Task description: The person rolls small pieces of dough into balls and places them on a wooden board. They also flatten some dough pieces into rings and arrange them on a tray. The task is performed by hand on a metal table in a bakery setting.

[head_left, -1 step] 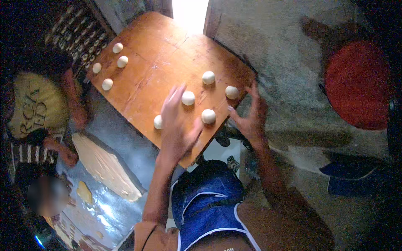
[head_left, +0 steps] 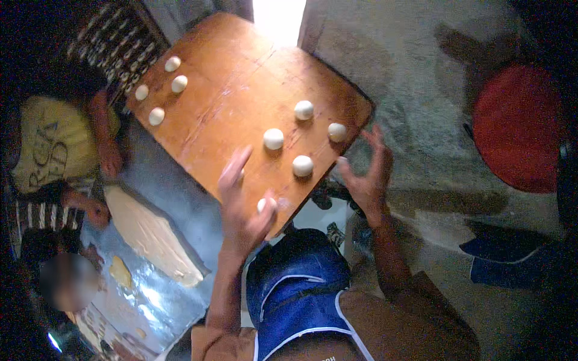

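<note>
My left hand [head_left: 244,210] is low over the wooden board [head_left: 211,132], fingers apart and slightly curled. Its thumb overlaps a dough ball [head_left: 262,204], and another pale ball is partly hidden behind the fingers; contact is unclear. My right hand [head_left: 368,177] hovers at the board's right edge with fingers spread and nothing in them, below a single ball [head_left: 336,132]. Several other smooth white balls sit on the board, including one in the middle [head_left: 273,139], one farther back [head_left: 303,109] and one nearer the front [head_left: 303,165].
At left, a co-worker in yellow [head_left: 54,144] has hands by stretched dough [head_left: 150,228] on a metal worktop [head_left: 192,313]. Small pieces fill a rack [head_left: 111,48] beyond the board. A red round object [head_left: 515,132] and dark blue items [head_left: 500,265] lie at right.
My left hand has moved down and slightly left, uncovering a ball near the front corner. My right hand has shifted slightly right and down, away from the ball beside it.
</note>
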The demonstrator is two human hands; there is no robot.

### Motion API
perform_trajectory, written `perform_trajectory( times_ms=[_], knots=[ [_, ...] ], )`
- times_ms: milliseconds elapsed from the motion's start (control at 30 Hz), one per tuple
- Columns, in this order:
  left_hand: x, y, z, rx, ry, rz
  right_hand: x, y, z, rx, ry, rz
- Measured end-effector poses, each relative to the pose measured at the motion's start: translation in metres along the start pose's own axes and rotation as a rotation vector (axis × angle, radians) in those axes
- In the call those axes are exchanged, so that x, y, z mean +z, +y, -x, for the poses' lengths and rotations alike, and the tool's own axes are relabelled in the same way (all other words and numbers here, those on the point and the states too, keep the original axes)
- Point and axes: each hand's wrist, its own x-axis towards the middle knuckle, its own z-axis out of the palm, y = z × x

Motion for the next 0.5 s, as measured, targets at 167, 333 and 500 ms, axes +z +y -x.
perform_trajectory(
  times_ms=[167, 333, 500],
  knots=[
    [-0.143, -0.002, 0.205, -0.764, 0.377, -0.265, -0.015, -0.044, 0.064, -0.106, -0.177, -0.441],
    [-0.201, -0.028, 0.301, -0.965, 0.436, -0.394, 0.012, -0.128, 0.114, -0.355, -0.852, -0.757],
    [-0.211, -0.082, 0.28, -0.601, 0.139, -0.491, 0.048, -0.213, 0.185, -0.163, -1.402, -0.867]
  ],
)
